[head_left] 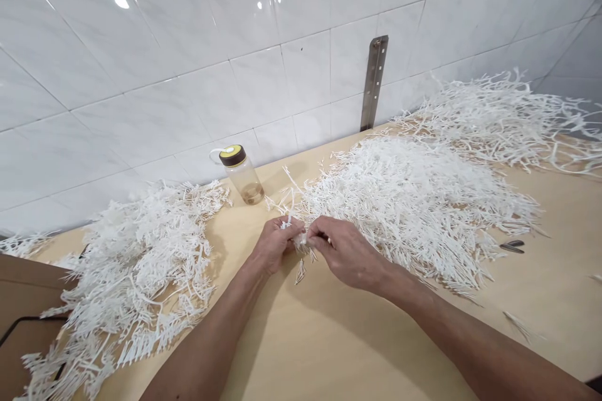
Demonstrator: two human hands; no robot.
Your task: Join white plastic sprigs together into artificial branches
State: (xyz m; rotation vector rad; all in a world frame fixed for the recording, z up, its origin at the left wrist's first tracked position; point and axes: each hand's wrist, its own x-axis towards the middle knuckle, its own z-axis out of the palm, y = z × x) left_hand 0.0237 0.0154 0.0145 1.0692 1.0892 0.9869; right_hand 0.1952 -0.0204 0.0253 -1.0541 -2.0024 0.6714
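My left hand (277, 243) is closed around a white branched plastic sprig (292, 195), whose thin stem sticks up past the fingers. Close beside it, my right hand (345, 249) pinches at white tips on the same piece; the exact contact is too small to make out. A small white tuft (301, 272) shows just below the fingers, near the table. Right behind my right hand spreads a large heap of fine white sprigs (414, 200). Another heap of white branched pieces (155, 257) lies left of my left hand.
A clear bottle with a dark and yellow lid (244, 175) stands by the tiled wall. Longer white stems (508, 116) lie at the back right. Small dark snips (512, 246) rest right of the heap. A cardboard box (28, 301) is at the left edge. A metal bracket (374, 83) runs up the wall.
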